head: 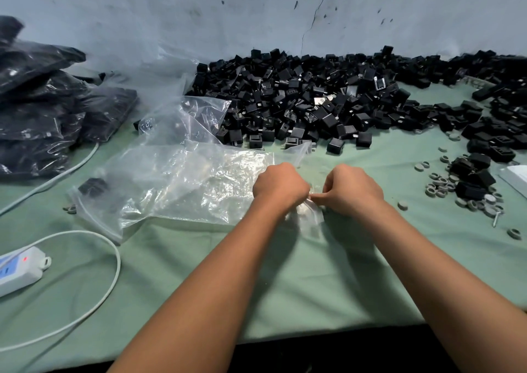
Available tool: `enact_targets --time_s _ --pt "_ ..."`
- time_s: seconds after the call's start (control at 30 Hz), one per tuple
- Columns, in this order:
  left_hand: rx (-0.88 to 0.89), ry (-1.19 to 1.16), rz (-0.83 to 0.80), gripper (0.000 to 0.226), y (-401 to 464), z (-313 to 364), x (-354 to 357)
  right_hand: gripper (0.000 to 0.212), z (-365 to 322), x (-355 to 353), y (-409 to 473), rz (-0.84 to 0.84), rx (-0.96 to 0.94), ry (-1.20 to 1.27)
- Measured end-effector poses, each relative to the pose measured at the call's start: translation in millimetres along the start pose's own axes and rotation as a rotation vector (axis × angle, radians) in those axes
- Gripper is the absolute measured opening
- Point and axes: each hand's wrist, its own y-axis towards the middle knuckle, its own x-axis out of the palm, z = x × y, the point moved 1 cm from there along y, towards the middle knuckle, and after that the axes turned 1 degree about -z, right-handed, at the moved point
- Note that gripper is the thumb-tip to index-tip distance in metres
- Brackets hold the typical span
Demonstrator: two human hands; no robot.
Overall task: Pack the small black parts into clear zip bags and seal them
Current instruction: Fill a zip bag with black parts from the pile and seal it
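Left hand: my left hand (281, 185) is curled tight, pinching one side of a small clear plastic zip bag (306, 213) at its top edge; I judge it is there to anchor the bag while the other side is worked.
Right hand: my right hand (353, 188) is curled too, fingertips nipping the same bag's mouth just beside the left; the two hands almost touch, so I read this as parting the mouth or pressing the zip, and I cannot tell which.
Bag in hand: it hangs crumpled below my fists over the green cloth-covered table (199, 272); blurred, and I see no black part inside it.
Parts: the heap of small black cube-shaped plastic parts (313, 101) lies against the wall, within reach ahead of my hands, presumably so I can scoop from it.
Spare bags: a loose pile of larger clear plastic bags (176, 178) lies to my left, touching the heap's near edge.
Done work: filled dark bags (42, 110) are stacked far left, well apart from the loose parts.
Others: small grey rings (439, 184) scatter at right; a white power strip (20, 270) with its cord sits at lower left.
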Motion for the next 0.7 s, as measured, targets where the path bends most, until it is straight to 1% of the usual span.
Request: enact_targets --time_s 0.03,0.1,0.23,0.33,0.37,0.47,0.5,0.53,0.57,0.63,0.67,0.7 --pt "0.01 0.008 -0.018 0.006 -1 -3 -6 0.051 2 0 -2 0.037 0.004 -0.039" --pt "0.025 0.007 -0.058 0.01 0 -12 -23 0.054 4 1 -5 0.082 -0.007 -0.074" --pt "-0.002 -0.082 -0.12 0.02 0 -36 -75 0.056 3 1 -8 0.084 -0.038 -0.082" --pt "0.016 -0.139 -0.214 0.025 -10 -43 -97 0.058 4 0 -9 0.085 -0.046 -0.083" --pt "0.028 -0.137 -0.224 0.025 -13 -42 -99 0.058 3 0 -10 0.083 -0.052 -0.075" --pt "0.064 -0.148 -0.183 0.021 -20 -29 -92 0.052 3 -5 -12 0.037 -0.072 -0.009" --pt "0.077 -0.166 -0.173 0.02 -21 -23 -88 0.048 4 -8 -13 0.025 -0.097 0.075" --pt "0.09 -0.18 -0.163 0.02 -21 -17 -85 0.042 5 -12 -16 0.017 -0.131 0.218" --pt "0.102 -0.192 -0.151 0.02 -21 -12 -81 0.034 6 -16 -20 0.011 -0.18 0.41" --pt "0.12 -0.213 -0.133 0.019 -20 -2 -74 0.006 5 -29 -27 -0.01 -0.304 0.744" --pt "0.126 -0.21 -0.128 0.02 -19 3 -71 0.012 4 -36 -29 -0.054 -0.359 0.826" --pt "0.129 -0.203 -0.124 0.021 -19 7 -69 0.026 2 -40 -29 -0.129 -0.404 0.858"
